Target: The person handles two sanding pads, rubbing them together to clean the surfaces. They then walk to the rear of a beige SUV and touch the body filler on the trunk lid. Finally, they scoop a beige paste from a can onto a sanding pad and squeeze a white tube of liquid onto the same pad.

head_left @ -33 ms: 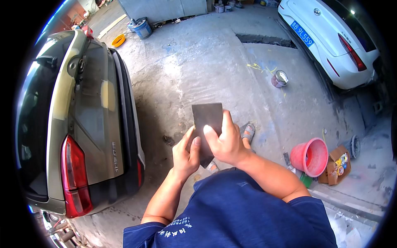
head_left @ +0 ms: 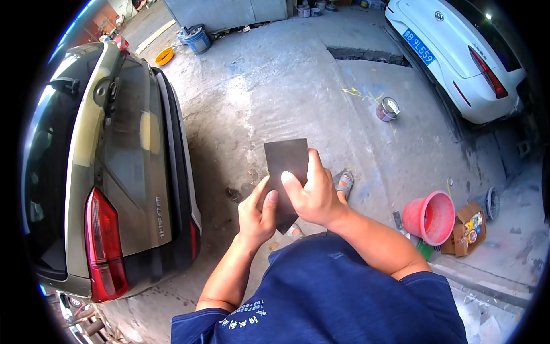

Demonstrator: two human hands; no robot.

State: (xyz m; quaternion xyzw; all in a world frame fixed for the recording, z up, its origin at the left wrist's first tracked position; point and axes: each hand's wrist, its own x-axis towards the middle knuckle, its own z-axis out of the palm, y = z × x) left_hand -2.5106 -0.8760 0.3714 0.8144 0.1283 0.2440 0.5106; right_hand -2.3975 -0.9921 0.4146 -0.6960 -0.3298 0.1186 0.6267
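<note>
The dark flat sheet (head_left: 286,156) is a tiny bit higher than before: its top edge has moved up a little, away from the person's body. The cars, the pink bucket (head_left: 409,218) and the can (head_left: 387,109) have stayed where they were. The sheet is up in front of the person's tummy, over the gray floor (head_left: 275,92), and both hands are on it. The right hand (head_left: 318,198) grips its right side, with the thumb flat on the front and pointing up and to the left, and a finger going up along the edge. The left hand (head_left: 256,215) is at the left side, lower down, with its thumb up and a finger reaching to the edge. I can't see how the fingers sit behind the sheet. Both arms are bent and come up from the blue shirt (head_left: 338,292), making a shape like a tent. The brown-green car (head_left: 129,172) is on the left, and the white car (head_left: 458,63) is far off at the top right.
</note>
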